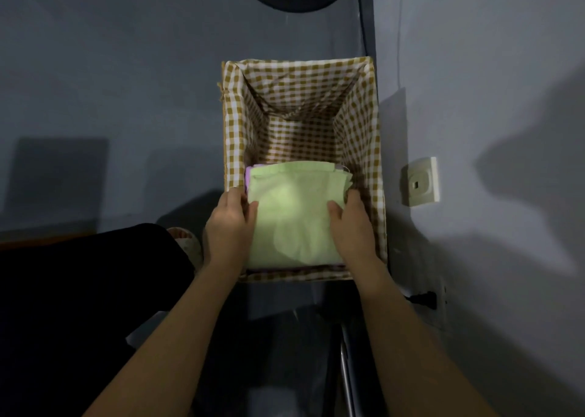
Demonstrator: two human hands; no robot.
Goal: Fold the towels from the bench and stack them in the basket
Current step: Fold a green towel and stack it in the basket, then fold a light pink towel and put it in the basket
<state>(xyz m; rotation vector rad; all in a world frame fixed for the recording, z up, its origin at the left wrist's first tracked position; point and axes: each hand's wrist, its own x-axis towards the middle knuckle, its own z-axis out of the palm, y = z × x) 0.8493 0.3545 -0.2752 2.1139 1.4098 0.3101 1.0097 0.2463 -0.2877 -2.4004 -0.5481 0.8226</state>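
While both hands' fingers (250,209) pinch soft folded green towel (294,214), gingham-lined rectangular basket (373,150).

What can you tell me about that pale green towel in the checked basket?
The green towel is pale, soft-looking cloth folded into a flat rectangle, slightly rumpled on top. It lies at the near end of the basket, on top of a purple layer that peeks out at its left and near edges. The left hand and right hand hold its two sides, thumbs on top.
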